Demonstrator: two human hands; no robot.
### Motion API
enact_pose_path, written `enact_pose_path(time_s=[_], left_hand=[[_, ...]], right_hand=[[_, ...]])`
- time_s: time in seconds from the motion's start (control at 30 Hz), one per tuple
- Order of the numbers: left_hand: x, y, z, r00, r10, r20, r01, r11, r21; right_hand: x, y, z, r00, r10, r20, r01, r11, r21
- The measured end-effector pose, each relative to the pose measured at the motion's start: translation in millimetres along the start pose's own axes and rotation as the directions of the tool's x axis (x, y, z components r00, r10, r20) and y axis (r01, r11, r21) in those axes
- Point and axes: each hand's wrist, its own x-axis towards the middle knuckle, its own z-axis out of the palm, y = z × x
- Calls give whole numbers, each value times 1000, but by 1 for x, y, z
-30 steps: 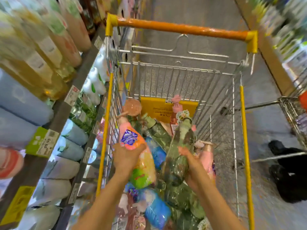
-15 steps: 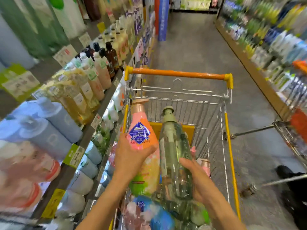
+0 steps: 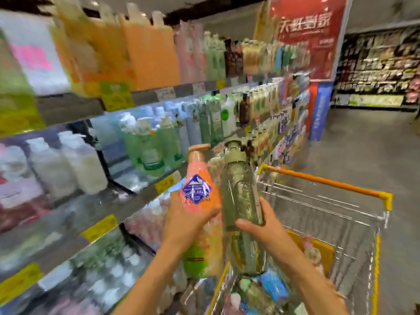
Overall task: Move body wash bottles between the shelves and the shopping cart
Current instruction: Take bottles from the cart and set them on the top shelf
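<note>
My left hand (image 3: 188, 221) grips a pink and orange pump bottle (image 3: 200, 192) with a blue diamond label and a green base. Beside it my right hand (image 3: 261, 226) holds a clear green pump bottle (image 3: 238, 189) upright. Both bottles are raised above the near left corner of the shopping cart (image 3: 325, 180), level with the shelves (image 3: 75, 214) on the left. More bottles (image 3: 270, 285) lie in the cart's basket below my arms. The view is blurred by motion.
Rows of body wash and shampoo bottles (image 3: 145, 146) fill the shelves on the left, with yellow price tags (image 3: 100, 227) along the edges. A red banner (image 3: 311, 35) hangs at the aisle's end. The grey floor (image 3: 363, 142) stretches to the right of the cart.
Both hands have lifted their bottles out of the cart up to shelf height. My view has swung up and left, from the cart's basket to the shelves.
</note>
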Motion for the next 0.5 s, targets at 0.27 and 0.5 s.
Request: enact_pose_path(time_s=[0.27, 0.5], left_hand=[[-122, 15, -152, 924, -89, -372, 98, 995, 5], [-250, 1, -243, 807, -143, -572, 209, 977, 50]], right_hand=[[-59, -32, 126, 915, -72, 398, 40, 995, 89], [-151, -16, 215, 777, -28, 629, -122, 973, 194]])
